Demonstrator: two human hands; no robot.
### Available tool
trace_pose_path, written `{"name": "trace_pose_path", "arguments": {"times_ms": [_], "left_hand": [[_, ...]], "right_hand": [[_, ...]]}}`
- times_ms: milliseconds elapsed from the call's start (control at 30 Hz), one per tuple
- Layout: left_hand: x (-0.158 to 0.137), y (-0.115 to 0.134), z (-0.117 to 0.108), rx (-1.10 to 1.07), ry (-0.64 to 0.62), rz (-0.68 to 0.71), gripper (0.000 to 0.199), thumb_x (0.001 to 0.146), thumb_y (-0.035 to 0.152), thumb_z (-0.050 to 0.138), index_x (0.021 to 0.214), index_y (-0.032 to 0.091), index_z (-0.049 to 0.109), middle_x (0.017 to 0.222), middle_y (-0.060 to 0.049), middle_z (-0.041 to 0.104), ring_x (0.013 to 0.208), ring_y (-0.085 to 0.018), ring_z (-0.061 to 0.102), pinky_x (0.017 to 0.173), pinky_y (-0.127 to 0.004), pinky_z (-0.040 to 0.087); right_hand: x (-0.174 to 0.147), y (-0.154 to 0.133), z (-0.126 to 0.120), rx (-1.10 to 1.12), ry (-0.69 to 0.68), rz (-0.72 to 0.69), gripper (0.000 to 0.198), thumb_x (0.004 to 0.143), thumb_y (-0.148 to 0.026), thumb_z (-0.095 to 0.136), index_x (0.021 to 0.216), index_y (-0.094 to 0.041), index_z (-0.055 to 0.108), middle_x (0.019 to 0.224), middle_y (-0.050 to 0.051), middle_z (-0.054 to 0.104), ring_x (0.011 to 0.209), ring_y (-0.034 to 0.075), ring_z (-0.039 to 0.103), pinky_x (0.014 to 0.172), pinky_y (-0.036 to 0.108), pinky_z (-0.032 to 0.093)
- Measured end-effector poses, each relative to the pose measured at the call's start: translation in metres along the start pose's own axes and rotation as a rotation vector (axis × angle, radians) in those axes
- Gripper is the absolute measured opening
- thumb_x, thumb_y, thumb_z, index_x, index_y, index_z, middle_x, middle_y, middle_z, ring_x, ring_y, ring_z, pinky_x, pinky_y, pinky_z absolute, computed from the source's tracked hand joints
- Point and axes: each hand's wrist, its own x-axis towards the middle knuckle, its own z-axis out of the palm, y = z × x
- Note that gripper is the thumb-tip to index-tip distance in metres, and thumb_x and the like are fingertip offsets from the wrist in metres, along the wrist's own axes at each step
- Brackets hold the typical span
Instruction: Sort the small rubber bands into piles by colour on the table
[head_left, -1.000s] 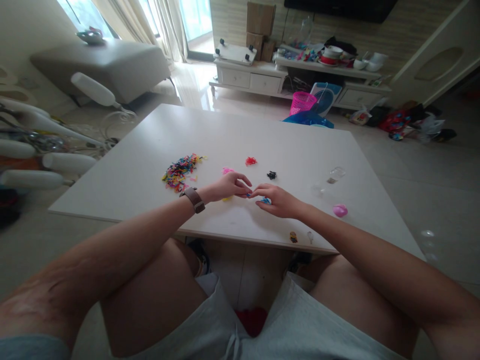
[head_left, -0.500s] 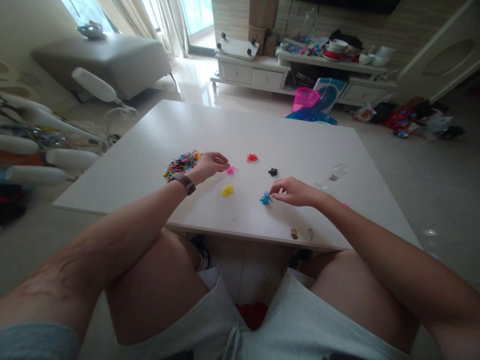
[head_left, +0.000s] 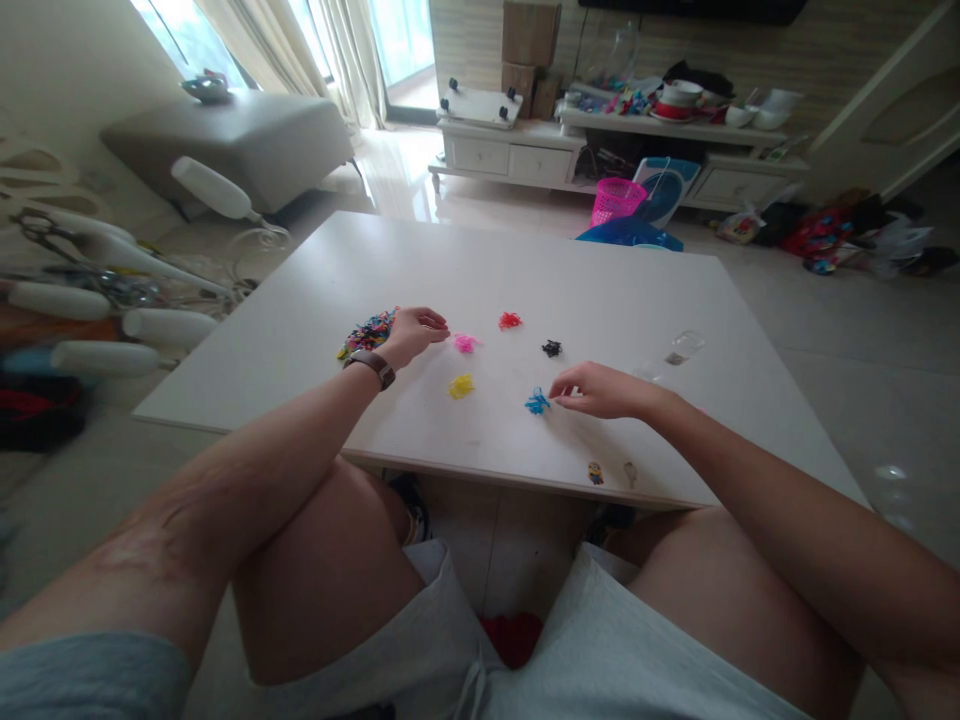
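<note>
Small loop-like bands, which look like loom rubber bands, lie sorted by colour on a white table [head_left: 420, 255]. My left hand [head_left: 417, 333] hovers between a mixed-colour pile of bands [head_left: 366, 336], partly hidden behind it, and a pink pile [head_left: 466, 343]. Its fingers are loosely bent and apart, and I see nothing in them. Just right of a blue pile [head_left: 537, 401] is my right hand [head_left: 589, 390], thumb and fingers slightly parted with no band visible between them. A yellow pile [head_left: 461, 386], a red pile [head_left: 510, 320] and a black pile [head_left: 552, 348] lie around the middle.
A clear container [head_left: 685, 347] lies at the table's right. Near the front edge are a small yellow-and-blue figure [head_left: 595, 473] and a small pale item [head_left: 630, 474]. Beyond the table stand a pink basket [head_left: 618, 200] and a low white cabinet [head_left: 510, 155].
My left hand has drawn back slightly left from the pink pile. My right hand has moved a little right, off the blue pile. The whole view has shifted slightly.
</note>
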Motion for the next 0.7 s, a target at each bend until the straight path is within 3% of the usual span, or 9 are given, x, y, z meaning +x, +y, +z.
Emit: {"name": "trace_pose_path", "arguments": {"times_ms": [333,567,700], "left_hand": [[0.031,-0.010,0.019,0.111,-0.054,0.035,0.031,0.058,0.030,0.089,0.081,0.015,0.077,0.083,-0.008,0.076,0.072,-0.016,0.066,0.066,-0.028,0.050],[0.028,0.004,-0.032,0.229,0.118,0.027,0.028,0.060,0.027,0.083,0.084,0.015,0.078,0.074,-0.005,0.072,0.063,-0.014,0.059,0.059,-0.026,0.046],[0.017,-0.002,-0.064,0.290,0.112,-0.001,0.029,0.056,0.028,0.083,0.080,0.014,0.077,0.073,-0.004,0.073,0.067,-0.016,0.062,0.061,-0.025,0.047]], "right_hand": [[-0.002,-0.004,-0.003,0.031,-0.056,0.038,0.024,0.090,-0.030,0.059,0.100,-0.022,0.079,0.095,0.006,0.079,0.085,0.021,0.071,0.074,0.028,0.051],[-0.005,-0.008,-0.009,0.031,-0.045,0.054,0.024,0.089,-0.030,0.059,0.100,-0.022,0.078,0.097,0.006,0.078,0.087,0.021,0.071,0.076,0.030,0.051],[-0.007,-0.009,-0.010,0.010,-0.044,0.054,0.024,0.089,-0.031,0.059,0.101,-0.022,0.078,0.097,0.006,0.078,0.089,0.022,0.071,0.077,0.030,0.051]]}}
